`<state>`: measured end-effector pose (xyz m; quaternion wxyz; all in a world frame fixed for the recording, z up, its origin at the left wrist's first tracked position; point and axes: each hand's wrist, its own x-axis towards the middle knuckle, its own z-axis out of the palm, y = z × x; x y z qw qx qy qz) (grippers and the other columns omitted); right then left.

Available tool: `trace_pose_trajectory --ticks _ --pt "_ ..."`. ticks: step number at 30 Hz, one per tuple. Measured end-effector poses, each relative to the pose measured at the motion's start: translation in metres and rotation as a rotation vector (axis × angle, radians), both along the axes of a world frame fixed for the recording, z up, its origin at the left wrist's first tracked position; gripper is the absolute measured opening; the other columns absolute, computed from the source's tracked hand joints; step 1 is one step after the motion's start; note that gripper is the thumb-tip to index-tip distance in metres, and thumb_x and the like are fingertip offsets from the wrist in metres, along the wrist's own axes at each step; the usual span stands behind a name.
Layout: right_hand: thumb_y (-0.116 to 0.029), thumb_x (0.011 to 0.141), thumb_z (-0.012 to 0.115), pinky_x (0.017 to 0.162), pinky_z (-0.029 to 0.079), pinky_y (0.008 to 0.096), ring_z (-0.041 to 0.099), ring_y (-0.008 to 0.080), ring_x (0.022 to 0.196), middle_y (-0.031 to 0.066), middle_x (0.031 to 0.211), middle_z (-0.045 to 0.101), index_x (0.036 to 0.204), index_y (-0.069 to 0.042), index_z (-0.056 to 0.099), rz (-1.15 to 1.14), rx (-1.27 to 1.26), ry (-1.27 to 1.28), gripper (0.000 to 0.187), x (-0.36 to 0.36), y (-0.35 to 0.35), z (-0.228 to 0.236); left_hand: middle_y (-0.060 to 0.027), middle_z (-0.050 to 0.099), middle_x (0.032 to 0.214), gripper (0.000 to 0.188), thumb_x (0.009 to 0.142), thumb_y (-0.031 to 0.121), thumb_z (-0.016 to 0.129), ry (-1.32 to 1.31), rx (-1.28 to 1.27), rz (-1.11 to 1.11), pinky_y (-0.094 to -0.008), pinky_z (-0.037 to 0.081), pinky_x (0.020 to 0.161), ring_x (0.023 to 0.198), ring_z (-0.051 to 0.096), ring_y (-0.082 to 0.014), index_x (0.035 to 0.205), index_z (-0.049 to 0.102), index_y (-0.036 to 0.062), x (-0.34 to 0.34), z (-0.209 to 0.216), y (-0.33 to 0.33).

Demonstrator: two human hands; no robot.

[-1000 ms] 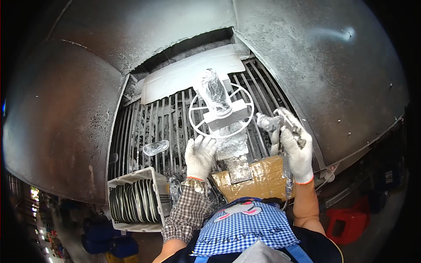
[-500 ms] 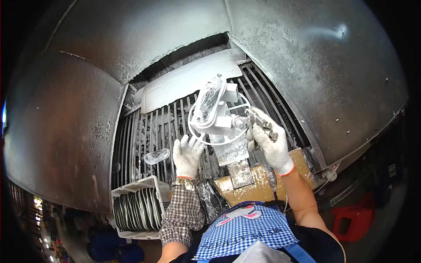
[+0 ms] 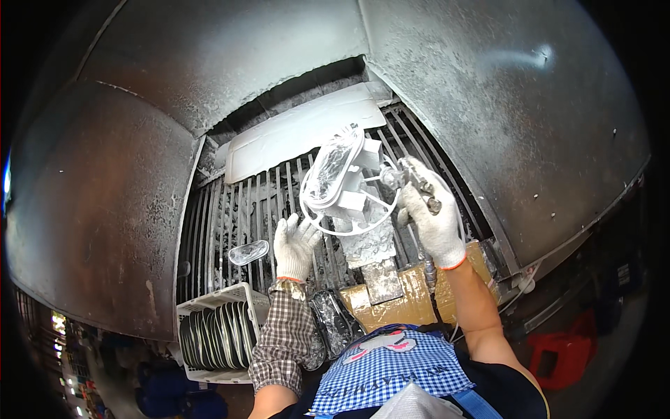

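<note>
The film-covered oval piece (image 3: 335,167) lies to the left of my right hand (image 3: 436,223), a little farther from my body, and almost straight ahead of my left hand (image 3: 296,248), slightly to its right. Its long axis runs aslant, the near end toward my left fingers, the far end leaning away and to the right. It rests raised on white blocks (image 3: 372,151), over the round spoked frame (image 3: 357,231), which stands above the bars of the grate (image 3: 262,202).

My right fingers are curled around a spray gun (image 3: 395,179), its front end toward the piece's right side, near it but apart; whether I am pressing the trigger, I cannot tell. My left fingers are spread and hold nothing. They lie just beside the frame's near left rim, and I cannot tell whether their tips touch it. Of my two hands, the left is nearer the oval's near end, while the gun's front sits closer to the blocks at its side. A smaller clear oval (image 3: 248,252) lies on the grate, left of my left hand
</note>
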<state>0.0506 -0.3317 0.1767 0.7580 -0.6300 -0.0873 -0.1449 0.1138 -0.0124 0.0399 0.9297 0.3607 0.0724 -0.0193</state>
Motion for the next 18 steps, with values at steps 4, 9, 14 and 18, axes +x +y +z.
trace_pose_trajectory --ticks 4,9,14,18 --pt "-0.012 0.107 0.067 0.063 0.050 0.0212 0.058 0.0031 0.071 0.0027 0.103 0.072 0.156 0.004 0.049 0.089 0.001 0.008 0.055 -0.006 0.004 -0.006 -0.0328 0.056 0.148 0.068 0.104 0.054 0.063 -0.002 0.007 -0.036 -0.0527 0.057 0.101 0.133 0.062 -0.0452 0.142 0.047 0.0005 -0.001 0.001 -0.003" --pt "-0.014 0.107 0.067 0.072 0.055 0.0238 0.064 0.0069 0.077 0.0046 0.101 0.073 0.158 0.004 0.046 0.261 0.018 0.086 0.058 -0.030 -0.007 -0.001 -0.0323 0.060 0.144 0.059 0.107 0.050 0.060 0.016 -0.034 -0.044 -0.0503 0.058 0.099 0.124 0.066 -0.0431 0.138 0.052 0.0008 -0.013 -0.001 -0.011" --pt "-0.015 0.108 0.066 0.082 0.060 0.0289 0.067 0.0117 0.095 0.0134 0.122 0.070 0.157 0.005 0.045 0.173 0.137 0.105 0.057 -0.046 -0.026 -0.019 -0.0266 0.065 0.139 0.066 0.105 0.051 0.062 -0.041 -0.056 -0.144 -0.0476 0.059 0.099 0.117 0.069 -0.0382 0.143 0.055 -0.0033 -0.029 -0.012 -0.034" --pt "-0.016 0.108 0.066 0.081 0.059 0.0284 0.065 0.0107 0.095 0.0107 0.118 0.070 0.156 0.005 0.045 0.051 0.131 0.145 0.056 -0.055 -0.034 -0.028 -0.0252 0.068 0.128 0.054 0.106 0.042 0.062 0.051 -0.148 -0.177 -0.0512 0.060 0.099 0.111 0.071 -0.0381 0.138 0.059 -0.0008 -0.038 -0.019 -0.058"
